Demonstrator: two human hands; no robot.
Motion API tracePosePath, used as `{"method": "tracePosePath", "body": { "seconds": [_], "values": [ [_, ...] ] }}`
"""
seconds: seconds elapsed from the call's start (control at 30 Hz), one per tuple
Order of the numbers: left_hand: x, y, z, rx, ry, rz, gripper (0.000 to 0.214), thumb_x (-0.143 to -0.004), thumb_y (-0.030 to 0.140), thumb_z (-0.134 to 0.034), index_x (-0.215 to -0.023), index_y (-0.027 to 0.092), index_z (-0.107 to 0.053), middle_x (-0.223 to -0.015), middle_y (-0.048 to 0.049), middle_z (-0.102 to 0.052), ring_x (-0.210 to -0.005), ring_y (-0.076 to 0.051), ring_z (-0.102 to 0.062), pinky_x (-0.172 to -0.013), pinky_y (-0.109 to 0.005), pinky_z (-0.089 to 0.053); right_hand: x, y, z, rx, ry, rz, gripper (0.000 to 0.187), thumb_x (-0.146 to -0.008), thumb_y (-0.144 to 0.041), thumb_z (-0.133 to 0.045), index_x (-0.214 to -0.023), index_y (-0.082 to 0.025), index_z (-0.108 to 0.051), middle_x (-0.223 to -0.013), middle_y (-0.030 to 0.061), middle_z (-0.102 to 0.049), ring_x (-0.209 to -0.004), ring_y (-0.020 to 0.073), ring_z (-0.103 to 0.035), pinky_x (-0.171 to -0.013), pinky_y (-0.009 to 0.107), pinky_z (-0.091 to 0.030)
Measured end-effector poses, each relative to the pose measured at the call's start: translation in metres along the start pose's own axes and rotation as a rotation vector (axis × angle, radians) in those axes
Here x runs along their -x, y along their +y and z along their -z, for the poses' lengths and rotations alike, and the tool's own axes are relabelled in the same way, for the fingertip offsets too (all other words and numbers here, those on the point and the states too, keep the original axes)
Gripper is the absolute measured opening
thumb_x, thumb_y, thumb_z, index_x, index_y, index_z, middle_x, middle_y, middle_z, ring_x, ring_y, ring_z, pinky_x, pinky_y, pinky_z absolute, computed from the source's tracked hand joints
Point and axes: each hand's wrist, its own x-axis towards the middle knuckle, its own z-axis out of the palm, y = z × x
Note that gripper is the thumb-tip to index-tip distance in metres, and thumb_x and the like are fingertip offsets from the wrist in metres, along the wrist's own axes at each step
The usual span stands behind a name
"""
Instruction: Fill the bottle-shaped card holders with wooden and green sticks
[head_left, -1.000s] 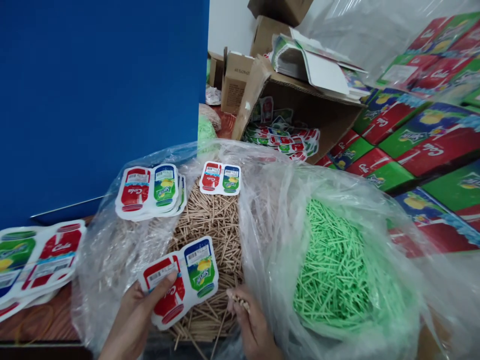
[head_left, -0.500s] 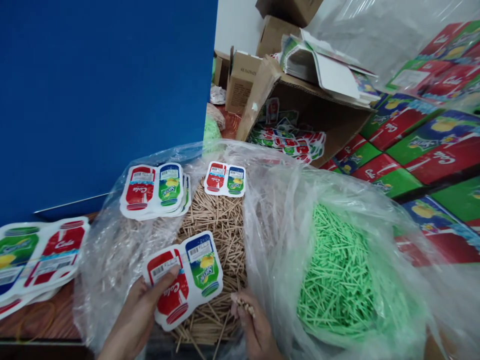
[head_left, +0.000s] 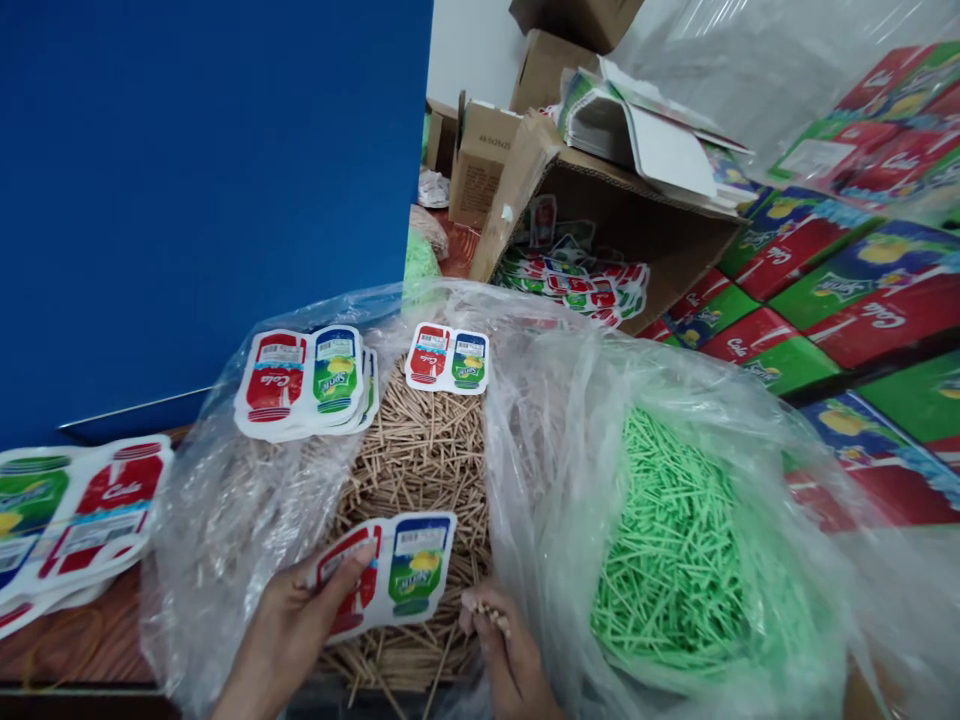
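My left hand (head_left: pixel 304 615) is closed on a printed Cola and Sprite packet (head_left: pixel 420 568), thumb on its red half, holding it tilted over a heap of thin brown sticks (head_left: pixel 431 440). My right hand (head_left: pixel 506 645) is closed round a small bunch of brown sticks (head_left: pixel 491 618), of which only the ends show. It is just right of the packet and apart from it. At the back of the brown heap lies a single smaller packet (head_left: pixel 447 358). Left of that, a small stack of packets (head_left: pixel 300 382) rests on the clear plastic bag (head_left: pixel 225 530).
More packets (head_left: pixel 97 510) lie on the wooden table at the left, beside a blue panel (head_left: pixel 210 180). Green sticks (head_left: pixel 671 550) fill a plastic bag to the right. Behind, a tipped cardboard box (head_left: pixel 517 190) holds many packets. Printed boxes (head_left: pixel 862 290) are stacked at the right.
My left hand has lowered the packet slightly and tipped it, so it now appears flatter and less slanted. My right hand with the sticks has stayed nearly still.
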Motion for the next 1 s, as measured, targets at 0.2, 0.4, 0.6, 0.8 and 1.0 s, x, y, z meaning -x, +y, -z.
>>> {"method": "tracePosePath", "body": {
  "seconds": [0.2,0.4,0.6,0.8,1.0],
  "values": [
    [0.002,-0.012,-0.002,-0.264,-0.002,-0.135,0.039,-0.054,0.054,-0.078,-0.048,0.019,-0.064,-0.042,0.0053,-0.054,-0.037,-0.010,-0.046,-0.032,-0.018,-0.031,-0.003,-0.013,-0.002,-0.073,0.097,-0.198,0.028,-0.098,-0.042,-0.039,-0.098,-0.026,-0.062,-0.076,0.0011,-0.057,-0.071,0.0157,-0.054,-0.069,0.026,-0.044],
    [-0.011,-0.027,0.001,-0.429,-0.156,-0.578,0.029,-0.067,0.048,-0.073,-0.054,0.023,-0.068,-0.053,0.0023,-0.061,-0.054,-0.014,-0.058,-0.052,-0.019,-0.046,-0.034,-0.044,0.013,-0.260,0.158,-0.187,0.021,-0.098,-0.037,-0.041,-0.102,-0.025,-0.058,-0.078,-0.0005,-0.056,-0.069,0.0139,-0.055,-0.071,0.027,-0.046],
    [-0.004,-0.021,0.020,-0.370,-0.050,-0.406,0.026,-0.060,0.048,-0.078,-0.059,0.023,-0.072,-0.051,0.0014,-0.063,-0.053,-0.017,-0.060,-0.052,-0.020,-0.049,-0.050,-0.059,0.016,-0.171,-0.091,-0.408,0.036,-0.094,-0.050,-0.044,-0.094,-0.018,-0.060,-0.075,0.0017,-0.061,-0.068,0.0148,-0.058,-0.070,0.028,-0.046],
    [0.008,-0.024,0.031,-0.305,-0.101,-0.191,0.030,-0.055,0.050,-0.080,-0.058,0.021,-0.072,-0.058,-0.0005,-0.068,-0.056,-0.017,-0.060,-0.049,-0.020,-0.047,-0.049,-0.053,0.006,-0.252,-0.057,-0.486,0.040,-0.088,-0.056,-0.051,-0.081,-0.018,-0.061,-0.065,-0.0013,-0.056,-0.063,0.0134,-0.054,-0.066,0.026,-0.045],
    [-0.005,-0.028,0.020,-0.640,-0.340,-0.536,0.017,-0.071,0.033,-0.073,-0.059,0.022,-0.070,-0.060,0.0007,-0.069,-0.057,-0.015,-0.061,-0.057,-0.020,-0.046,-0.051,-0.060,-0.017,-0.661,0.072,-0.485,0.032,-0.087,-0.049,-0.059,-0.105,-0.022,-0.060,-0.078,0.0002,-0.059,-0.070,0.0140,-0.060,-0.065,0.026,-0.049]
  ]
}}
